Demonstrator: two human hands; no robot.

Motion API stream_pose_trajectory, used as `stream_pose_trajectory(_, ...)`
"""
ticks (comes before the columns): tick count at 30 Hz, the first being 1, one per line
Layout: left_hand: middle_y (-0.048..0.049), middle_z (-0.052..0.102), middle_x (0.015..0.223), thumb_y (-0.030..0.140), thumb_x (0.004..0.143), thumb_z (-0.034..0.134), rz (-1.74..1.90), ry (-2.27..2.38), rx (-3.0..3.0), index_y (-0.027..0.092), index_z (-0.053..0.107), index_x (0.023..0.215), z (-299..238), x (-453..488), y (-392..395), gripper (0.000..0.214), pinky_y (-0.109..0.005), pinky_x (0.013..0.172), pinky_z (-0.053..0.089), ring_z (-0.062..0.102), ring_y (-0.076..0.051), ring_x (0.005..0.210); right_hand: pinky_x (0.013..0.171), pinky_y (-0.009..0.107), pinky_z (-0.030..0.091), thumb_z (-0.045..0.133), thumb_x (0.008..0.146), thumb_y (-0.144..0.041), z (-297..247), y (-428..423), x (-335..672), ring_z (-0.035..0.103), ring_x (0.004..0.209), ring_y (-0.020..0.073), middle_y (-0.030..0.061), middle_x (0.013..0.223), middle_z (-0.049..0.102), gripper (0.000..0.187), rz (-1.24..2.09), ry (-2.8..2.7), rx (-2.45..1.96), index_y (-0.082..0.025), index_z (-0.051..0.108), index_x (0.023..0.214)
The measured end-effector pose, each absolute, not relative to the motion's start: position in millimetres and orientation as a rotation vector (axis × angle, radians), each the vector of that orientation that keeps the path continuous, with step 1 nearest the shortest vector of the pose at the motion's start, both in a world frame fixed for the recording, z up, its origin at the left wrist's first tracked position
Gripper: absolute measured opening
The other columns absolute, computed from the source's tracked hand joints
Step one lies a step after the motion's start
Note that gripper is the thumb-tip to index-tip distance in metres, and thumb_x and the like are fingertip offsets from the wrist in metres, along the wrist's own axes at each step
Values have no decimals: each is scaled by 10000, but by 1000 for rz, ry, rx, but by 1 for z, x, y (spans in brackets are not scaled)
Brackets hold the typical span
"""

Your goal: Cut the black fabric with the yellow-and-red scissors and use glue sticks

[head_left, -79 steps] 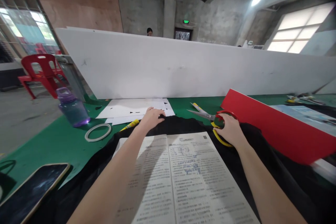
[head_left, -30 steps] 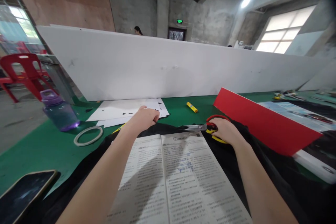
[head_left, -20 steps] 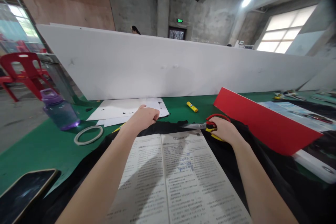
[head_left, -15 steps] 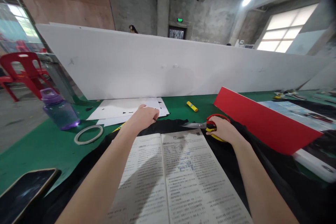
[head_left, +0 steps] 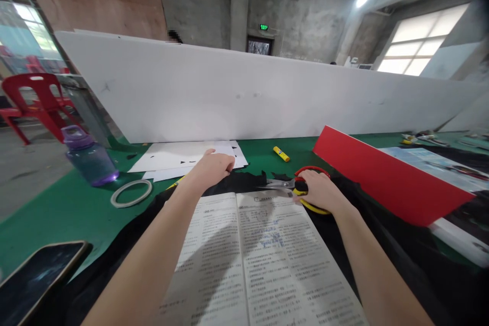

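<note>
Phone: lying 9 o'clock of open bk.
L hand: resting 11 o'clock, fingers curled at blk cloth's far edge; can't tell if pinching.
Cloth: lying under bk.
Scissors: sitting approx 1 o'clock, blades pointing to 9, near cloth's edge.
R hand: gripping handles at 2 o'clock, fingers wrapped round.
Red board: slanting 2 o'clock, farther out.

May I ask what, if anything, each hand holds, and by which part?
The right hand holds scissors by their red and yellow handles. The left hand is at the edge of the black cloth; any hold is unclear.
</note>
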State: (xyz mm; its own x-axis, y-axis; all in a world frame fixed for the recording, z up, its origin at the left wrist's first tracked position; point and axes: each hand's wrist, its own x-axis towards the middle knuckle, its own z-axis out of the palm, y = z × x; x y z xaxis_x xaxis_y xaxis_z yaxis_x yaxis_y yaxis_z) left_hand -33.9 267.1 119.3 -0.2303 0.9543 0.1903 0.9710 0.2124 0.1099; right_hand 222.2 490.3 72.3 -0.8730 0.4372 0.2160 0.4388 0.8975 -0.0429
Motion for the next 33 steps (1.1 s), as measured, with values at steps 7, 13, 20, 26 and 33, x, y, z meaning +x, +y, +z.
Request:
stream_pose_trajectory(7, 39, 585, 624, 109, 726, 477, -327, -2363, -1905, 208, 500, 685, 120, -35, 268, 110, -442, 1047, 231, 454, -100, 547, 792, 382, 473, 682, 667, -555, 71, 483, 214, 606, 976, 278, 84, 1076, 646, 525, -1, -2832, -664, -213, 571, 1049)
stream_pose_trajectory(13, 32, 609, 661, 119, 745, 482, -337, -2366, -1916, 205, 491, 692, 122, -33, 266, 101, -437, 1043, 238, 480, -106, 575, 738, 355, 479, 668, 683, -563, 67, 483, 211, 626, 936, 266, 65, 1065, 665, 527, -76, -2825, -690, -223, 590, 1078)
stream_pose_trajectory(20, 32, 603, 668, 115, 745, 468, -356, -2358, -1911, 203, 493, 692, 120, -34, 266, 106, -453, 1062, 210, 476, -106, 587, 597, 308, 438, 657, 676, -605, 69, 482, 210, 640, 792, 251, 33, 884, 698, 431, -148, -2851, -806, -270, 642, 947)
stream_pose_trajectory(26, 42, 576, 639, 90, 741, 469, -324, -2377, -1892, 200, 491, 691, 122, -32, 266, 123, -424, 1053, 220, 466, -103, 567, 689, 304, 454, 659, 717, -320, 67, 483, 210, 641, 889, 235, 20, 1025, 685, 358, -133, -2824, -761, -262, 607, 1067)
stream_pose_trajectory(33, 41, 587, 667, 84, 739, 476, -332, -2378, -1896, 201, 488, 691, 121, -33, 267, 127, -438, 1063, 194, 473, -105, 586, 785, 368, 443, 636, 716, -491, 68, 476, 209, 602, 970, 275, 92, 1045, 643, 437, -134, -2826, -598, -199, 541, 1028)
